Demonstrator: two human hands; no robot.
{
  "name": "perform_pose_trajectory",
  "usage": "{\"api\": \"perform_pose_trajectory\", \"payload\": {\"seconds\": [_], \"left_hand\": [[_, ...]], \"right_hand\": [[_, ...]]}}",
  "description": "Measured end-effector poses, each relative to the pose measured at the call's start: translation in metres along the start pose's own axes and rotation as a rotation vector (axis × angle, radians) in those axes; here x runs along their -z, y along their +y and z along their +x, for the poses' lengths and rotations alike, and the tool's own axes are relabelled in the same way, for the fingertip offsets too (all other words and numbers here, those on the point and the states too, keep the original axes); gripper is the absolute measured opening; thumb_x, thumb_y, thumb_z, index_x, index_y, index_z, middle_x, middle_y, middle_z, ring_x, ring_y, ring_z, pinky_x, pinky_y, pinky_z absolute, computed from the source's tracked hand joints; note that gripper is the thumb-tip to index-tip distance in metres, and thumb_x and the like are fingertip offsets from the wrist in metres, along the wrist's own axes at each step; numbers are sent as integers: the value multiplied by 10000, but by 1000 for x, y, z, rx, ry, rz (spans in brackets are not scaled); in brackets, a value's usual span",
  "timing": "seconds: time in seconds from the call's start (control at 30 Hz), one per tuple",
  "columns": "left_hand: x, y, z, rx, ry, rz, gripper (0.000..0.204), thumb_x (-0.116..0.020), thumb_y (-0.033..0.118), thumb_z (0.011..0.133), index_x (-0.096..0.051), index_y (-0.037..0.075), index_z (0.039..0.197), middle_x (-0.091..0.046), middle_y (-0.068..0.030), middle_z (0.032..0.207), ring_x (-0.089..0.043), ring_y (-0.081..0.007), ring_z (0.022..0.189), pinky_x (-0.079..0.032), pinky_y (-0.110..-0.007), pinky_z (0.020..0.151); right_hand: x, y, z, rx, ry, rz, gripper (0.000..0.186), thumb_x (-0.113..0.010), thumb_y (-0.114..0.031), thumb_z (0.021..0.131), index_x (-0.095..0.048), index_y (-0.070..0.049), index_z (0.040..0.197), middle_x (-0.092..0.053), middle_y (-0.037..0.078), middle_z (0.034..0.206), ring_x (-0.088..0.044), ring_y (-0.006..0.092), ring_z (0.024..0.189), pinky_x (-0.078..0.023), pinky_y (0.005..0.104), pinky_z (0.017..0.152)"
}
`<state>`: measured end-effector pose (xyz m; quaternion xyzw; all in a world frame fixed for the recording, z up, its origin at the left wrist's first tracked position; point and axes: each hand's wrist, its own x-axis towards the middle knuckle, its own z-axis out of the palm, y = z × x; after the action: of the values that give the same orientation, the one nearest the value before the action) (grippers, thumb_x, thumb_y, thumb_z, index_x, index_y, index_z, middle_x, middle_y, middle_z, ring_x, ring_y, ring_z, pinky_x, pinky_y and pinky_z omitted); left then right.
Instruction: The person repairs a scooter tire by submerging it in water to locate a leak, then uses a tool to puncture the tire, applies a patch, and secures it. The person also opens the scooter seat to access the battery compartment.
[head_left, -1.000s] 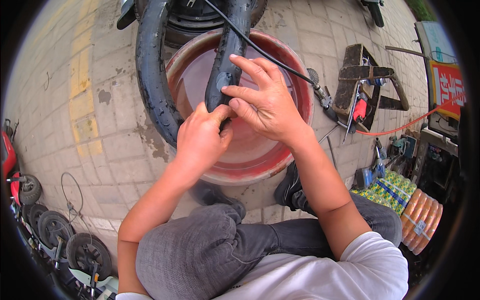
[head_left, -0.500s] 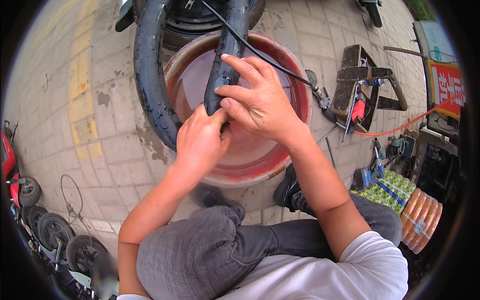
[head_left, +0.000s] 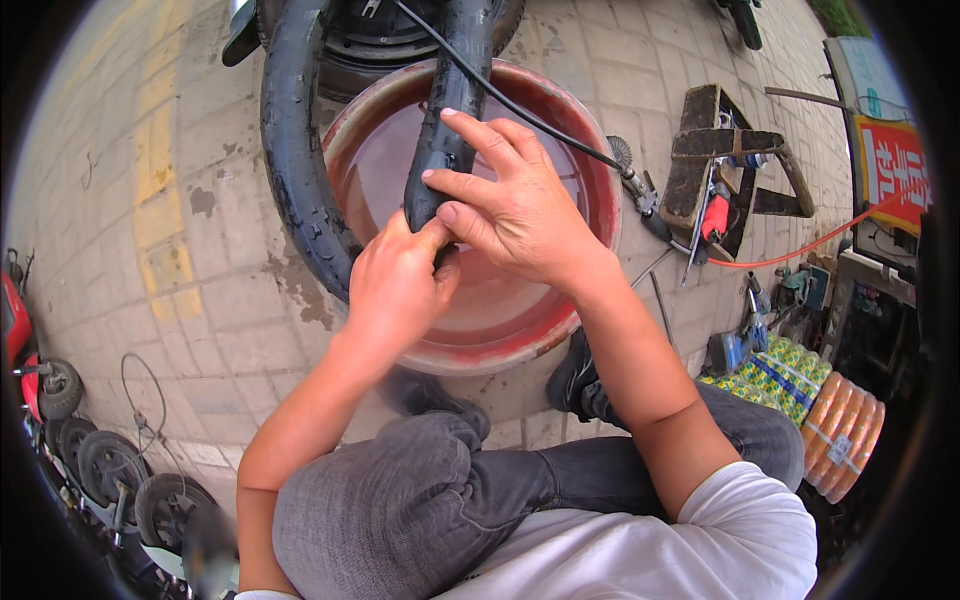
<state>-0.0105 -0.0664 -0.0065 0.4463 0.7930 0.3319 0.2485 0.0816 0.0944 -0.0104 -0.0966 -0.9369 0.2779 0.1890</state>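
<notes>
A black, wet, inflated inner tube point(head_left: 437, 140) bends over a round red basin point(head_left: 612, 170) of cloudy water point(head_left: 480, 300). My left hand point(head_left: 397, 285) is closed round the tube at the basin's near side, its fingers curled under and partly hidden. On the tube's right side lies my right hand point(head_left: 525, 205), open, with its fingers stretched out and apart and the fingertips against the rubber. Its thumb is close to my left hand. Another stretch of the tube hangs outside the basin on the left, with water drops on it.
A black hose point(head_left: 520, 110) crosses the basin's far side to a metal air fitting point(head_left: 640, 190). To the right stand a dark wooden stool frame point(head_left: 700, 145) with a red-handled tool point(head_left: 716, 216), and a coil of orange hose point(head_left: 842, 440). A wheel point(head_left: 370, 40) is behind the basin; several wheels are at left.
The tube and both hands have barely moved; the whole scene sits slightly further left in the picture. The right fingertips remain on the tube.
</notes>
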Motion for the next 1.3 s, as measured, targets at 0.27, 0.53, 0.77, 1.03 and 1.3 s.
{"api": "perform_pose_trajectory", "payload": {"seconds": [0.27, 0.53, 0.77, 1.03, 1.3], "left_hand": [[0, -5, -1, 67, -19, -184, 193, -671, 45, 833, -686, 57, 1025, -644, -132, 1018, -661, -299, 897, -521, -369, 785], [2, -5, 2, 38, -47, -252, 199, -668, 66, 818, -681, 93, 1014, -641, -146, 1018, -656, -342, 892, -527, -403, 773], [-1, -4, 0, 26, -16, -221, 219, -670, 89, 806, -690, 134, 1020, -640, -144, 1010, -657, -365, 877, -533, -439, 745], [-1, 1, 0, 15, -31, -12, 232, -673, 69, 800, -677, 96, 1031, -630, -136, 993, -646, -367, 897, -524, -442, 749], [-4, 0, 1, -31, 13, 45, 249, -669, 49, 734, -691, 126, 970, -615, -157, 948, -639, -365, 848, -525, -472, 725]], "right_hand": [[2, -2, -6, -27, -8, -4, 337, -691, -319, 861, -726, -124, 1133, -502, 162, 1423, -465, 420, 1205, -399, 503, 1025], [4, -2, -3, -40, -8, 13, 325, -692, -328, 854, -739, -137, 1112, -503, 147, 1430, -464, 414, 1209, -389, 501, 1032], [3, -6, 0, -2, 11, 21, 296, -691, -317, 854, -747, -130, 1077, -519, 139, 1415, -477, 408, 1186, -389, 499, 1027], [-3, -4, 8, 0, 38, 10, 237, -681, -309, 860, -751, -122, 988, -537, 130, 1393, -465, 404, 1185, -389, 499, 1022], [-4, 1, 12, -7, 29, -21, 223, -677, -309, 861, -755, -132, 973, -537, 132, 1393, -467, 406, 1198, -385, 501, 1030]]}}
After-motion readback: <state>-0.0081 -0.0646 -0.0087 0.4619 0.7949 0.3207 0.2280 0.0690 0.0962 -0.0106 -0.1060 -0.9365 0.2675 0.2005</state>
